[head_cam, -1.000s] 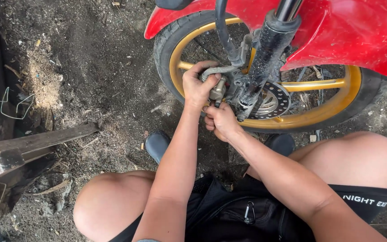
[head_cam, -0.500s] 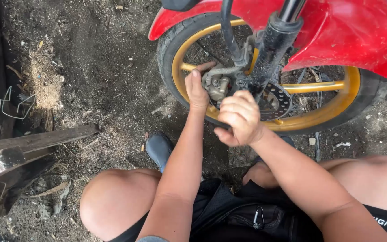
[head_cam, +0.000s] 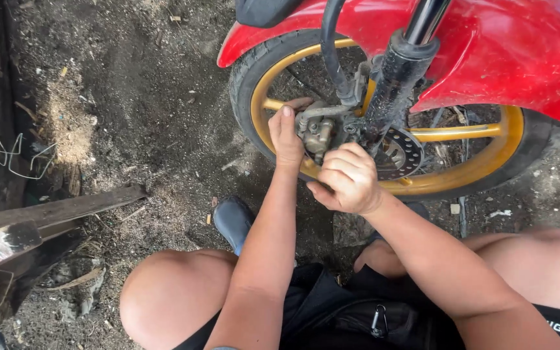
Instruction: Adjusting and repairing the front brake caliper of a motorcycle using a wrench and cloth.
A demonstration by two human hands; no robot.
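At the far left a loop of thin wire lies against a dark edge, and below it a weathered wooden plank slants across the dirt ground, which is strewn with chips and dry debris. A dark blue shoe rests on the dirt just above the person's bare left knee. The left hand reaches up to the motorcycle's front wheel, its fingers curled around the left side of the brake caliper, thumb pointing upward; it grips the caliper. The caliper sits beside the lower fork leg, inside the yellow rim, touching the edge of the brake disc. Just right of and below it, the right hand is closed into a loose fist in front of the disc, its fingers folded narrow; whether anything lies inside them cannot be told. A black hose curves down to the caliper. The red fender arches over the tyre at the upper right, and the right thigh fills the lower right corner.
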